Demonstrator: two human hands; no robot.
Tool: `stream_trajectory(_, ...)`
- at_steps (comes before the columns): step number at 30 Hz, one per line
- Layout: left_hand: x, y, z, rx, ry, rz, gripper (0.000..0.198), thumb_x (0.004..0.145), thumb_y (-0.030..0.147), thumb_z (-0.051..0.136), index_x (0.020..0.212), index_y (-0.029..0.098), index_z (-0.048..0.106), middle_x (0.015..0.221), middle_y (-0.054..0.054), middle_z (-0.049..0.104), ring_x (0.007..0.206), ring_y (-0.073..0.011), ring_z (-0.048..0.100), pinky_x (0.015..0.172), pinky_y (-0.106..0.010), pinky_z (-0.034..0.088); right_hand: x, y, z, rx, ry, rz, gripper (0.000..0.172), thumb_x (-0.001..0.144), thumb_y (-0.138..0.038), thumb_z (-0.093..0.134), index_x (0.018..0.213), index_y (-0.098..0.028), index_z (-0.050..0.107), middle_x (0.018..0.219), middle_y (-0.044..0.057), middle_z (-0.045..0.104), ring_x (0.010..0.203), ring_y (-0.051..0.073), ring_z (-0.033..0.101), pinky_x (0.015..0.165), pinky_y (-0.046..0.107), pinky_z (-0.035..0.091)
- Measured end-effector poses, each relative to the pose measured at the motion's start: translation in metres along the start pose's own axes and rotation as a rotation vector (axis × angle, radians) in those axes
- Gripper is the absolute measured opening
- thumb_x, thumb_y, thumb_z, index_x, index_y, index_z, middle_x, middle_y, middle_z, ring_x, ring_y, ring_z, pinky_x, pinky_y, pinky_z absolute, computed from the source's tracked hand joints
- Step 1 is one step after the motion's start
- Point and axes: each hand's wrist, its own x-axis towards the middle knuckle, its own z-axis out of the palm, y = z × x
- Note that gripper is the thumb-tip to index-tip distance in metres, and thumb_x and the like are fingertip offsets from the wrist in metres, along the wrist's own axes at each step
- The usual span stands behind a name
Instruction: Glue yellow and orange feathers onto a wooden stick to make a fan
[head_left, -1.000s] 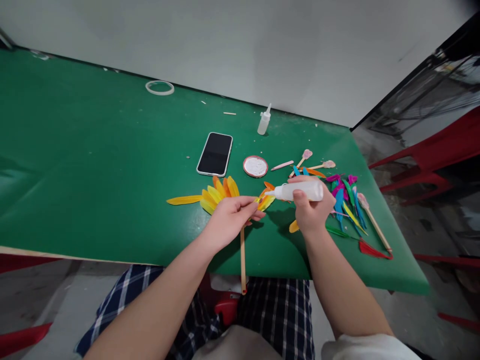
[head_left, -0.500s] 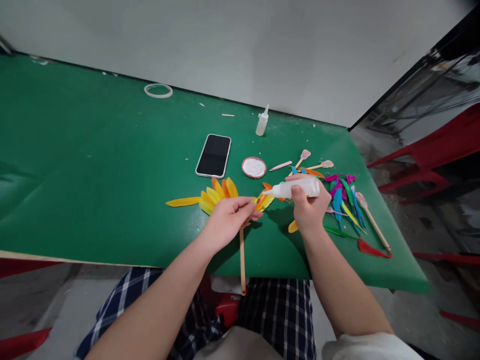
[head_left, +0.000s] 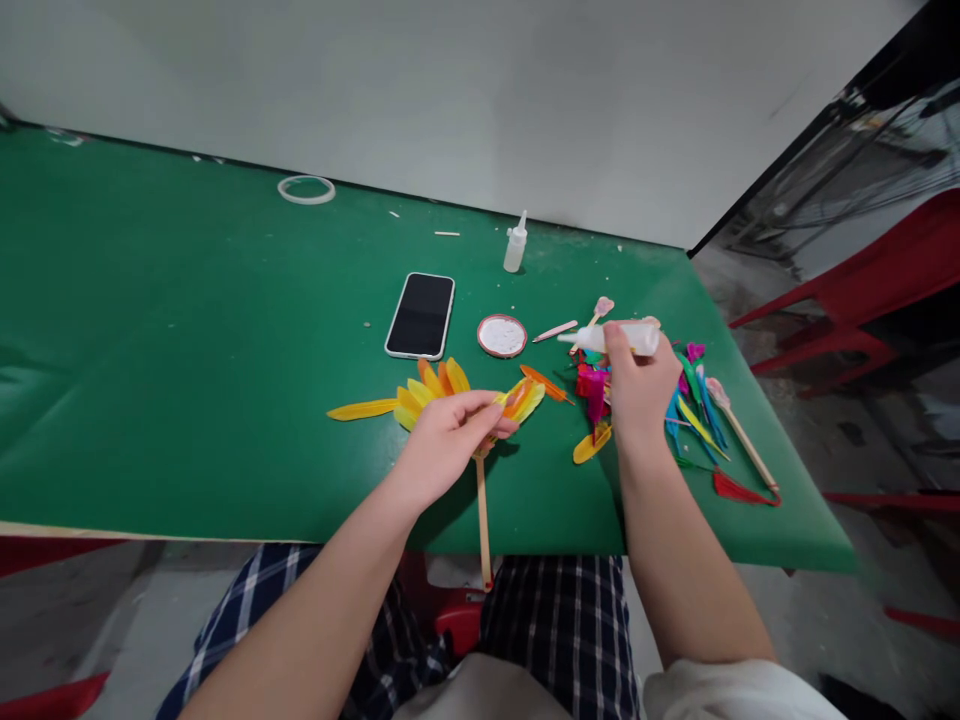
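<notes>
My left hand [head_left: 450, 445] pinches a feather fan [head_left: 433, 384] made of yellow and orange feathers on a wooden handle [head_left: 484, 520]. The handle juts past the table's front edge, and my hand hides the fan's centre. In my right hand [head_left: 646, 385] is a small white squeeze bottle [head_left: 596, 338], held nearly level with its thin nozzle pointing left, apart from the fan. A loose orange feather [head_left: 546, 383] lies between the two hands. Beneath my right hand are a yellow feather [head_left: 592, 444] and a magenta feather [head_left: 595, 392].
On the green table [head_left: 187, 400] lie a phone [head_left: 421, 315], a round white lid [head_left: 502, 336], a pen-like stick [head_left: 555, 331] and a clear ring [head_left: 306, 189]. A second bottle [head_left: 515, 246] stands near the wall. Right of my hand are coloured feathers [head_left: 697, 405] and a tasselled wooden stick [head_left: 746, 440].
My right hand has lifted the bottle away from the fan, up and to the right. My left hand stays on the fan. The whole view has shifted slightly.
</notes>
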Motion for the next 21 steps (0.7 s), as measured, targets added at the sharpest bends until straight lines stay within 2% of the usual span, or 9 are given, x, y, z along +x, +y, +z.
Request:
stream_trajectory(3, -0.002, 0.000, -0.005, 0.120, 0.045, 0.079, 0.026, 0.081, 0.038, 0.050, 0.092, 0.019, 0.062, 0.087, -0.004, 0.068, 0.080, -0.0167, 0.062, 0.071, -0.030, 0.048, 0.012, 0.009, -0.003, 0.279, -0.080, 0.245, 0.029, 0.067, -0.039, 0.062, 0.089, -0.021, 0.054, 0.079, 0.000, 0.063, 0.061, 0.012, 0.058, 0.050, 0.023, 0.043)
stream_trajectory(6, -0.001, -0.002, -0.010, 0.367, 0.170, 0.256, 0.023, 0.082, 0.036, 0.049, 0.089, 0.021, 0.064, 0.091, -0.003, 0.065, 0.084, -0.0163, 0.059, 0.077, -0.032, 0.046, 0.016, 0.018, -0.002, 0.457, -0.184, 0.382, 0.036, 0.060, -0.027, 0.067, 0.092, -0.022, 0.051, 0.088, 0.000, 0.064, 0.073, 0.012, 0.061, 0.059, 0.024, 0.046)
stream_trajectory(9, 0.001, -0.004, -0.016, 0.607, 0.327, 0.488, 0.019, 0.080, 0.030, 0.052, 0.086, 0.020, 0.067, 0.090, -0.004, 0.057, 0.085, -0.0163, 0.053, 0.077, -0.032, 0.044, 0.013, 0.027, 0.005, 0.393, -0.278, 0.305, 0.035, 0.059, -0.025, 0.067, 0.091, -0.020, 0.056, 0.092, 0.001, 0.064, 0.082, 0.013, 0.060, 0.071, 0.027, 0.046)
stream_trajectory(12, 0.004, -0.005, -0.020, 0.824, 0.434, 0.656, 0.017, 0.079, 0.027, 0.055, 0.087, 0.022, 0.069, 0.078, -0.003, 0.051, 0.078, -0.0165, 0.046, 0.069, -0.033, 0.041, 0.007, 0.036, 0.015, 0.227, -0.330, 0.165, 0.034, 0.061, -0.030, 0.067, 0.092, -0.018, 0.056, 0.093, 0.003, 0.064, 0.087, 0.015, 0.059, 0.079, 0.031, 0.045)
stream_trajectory(17, 0.004, -0.006, -0.023, 0.987, 0.475, 0.861, 0.017, 0.079, 0.023, 0.057, 0.089, 0.029, 0.068, 0.074, -0.002, 0.059, 0.080, -0.0182, 0.045, 0.074, -0.037, 0.035, 0.000, 0.046, 0.027, -0.089, -0.430, 0.034, 0.039, 0.061, -0.035, 0.067, 0.093, -0.020, 0.052, 0.094, 0.005, 0.064, 0.088, 0.019, 0.059, 0.080, 0.037, 0.042)
stream_trajectory(21, 0.001, -0.005, -0.023, 1.021, 0.517, 0.948, 0.019, 0.078, 0.021, 0.058, 0.092, 0.030, 0.067, 0.075, -0.001, 0.063, 0.084, -0.0193, 0.047, 0.080, -0.039, 0.032, 0.001, 0.046, 0.026, -0.270, -0.474, -0.015, 0.041, 0.062, -0.040, 0.066, 0.095, -0.020, 0.053, 0.093, 0.006, 0.063, 0.085, 0.022, 0.058, 0.075, 0.038, 0.043)
